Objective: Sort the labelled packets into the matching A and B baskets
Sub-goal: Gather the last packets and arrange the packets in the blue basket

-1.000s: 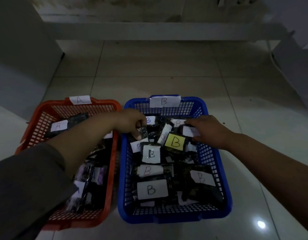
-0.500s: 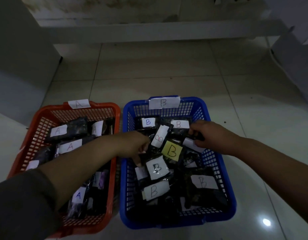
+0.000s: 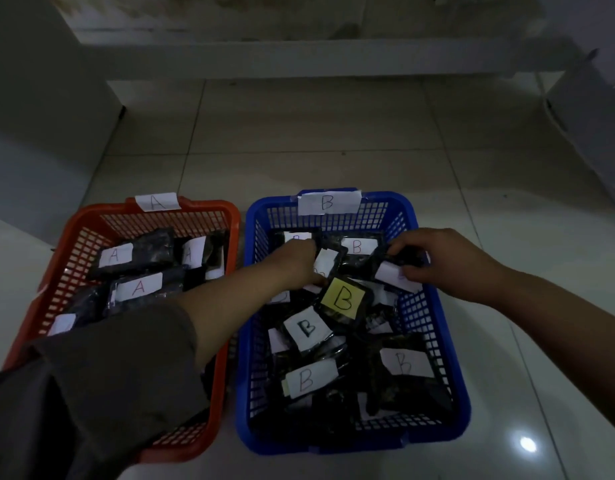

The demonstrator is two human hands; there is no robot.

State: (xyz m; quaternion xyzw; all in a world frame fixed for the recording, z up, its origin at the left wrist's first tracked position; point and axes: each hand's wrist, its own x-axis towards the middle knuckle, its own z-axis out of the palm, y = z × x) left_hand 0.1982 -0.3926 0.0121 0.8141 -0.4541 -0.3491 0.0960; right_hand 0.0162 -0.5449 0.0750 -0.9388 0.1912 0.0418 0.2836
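A red basket (image 3: 229, 216) tagged A stands on the left and holds several dark packets with A labels (image 3: 138, 287). Beside it, a blue basket (image 3: 448, 334) tagged B is full of dark packets with B labels, one label yellow (image 3: 342, 297). My left hand (image 3: 295, 263) reaches across the red basket into the blue one and its fingers curl on a white-labelled packet (image 3: 325, 259) near the back. My right hand (image 3: 444, 261) pinches a dark packet with a white label (image 3: 390, 275) at the blue basket's right wall.
Both baskets sit on a pale tiled floor (image 3: 299, 140). A low white ledge (image 3: 299, 60) runs along the back. Grey-white furniture stands at the far left (image 3: 39, 133) and far right (image 3: 593, 126). A light glare (image 3: 527, 444) shows on the floor near the front right.
My left hand moved further back inside the blue basket onto a packet near the rear. My right hand stayed at the right wall, still on its packet. The camera shifted slightly.
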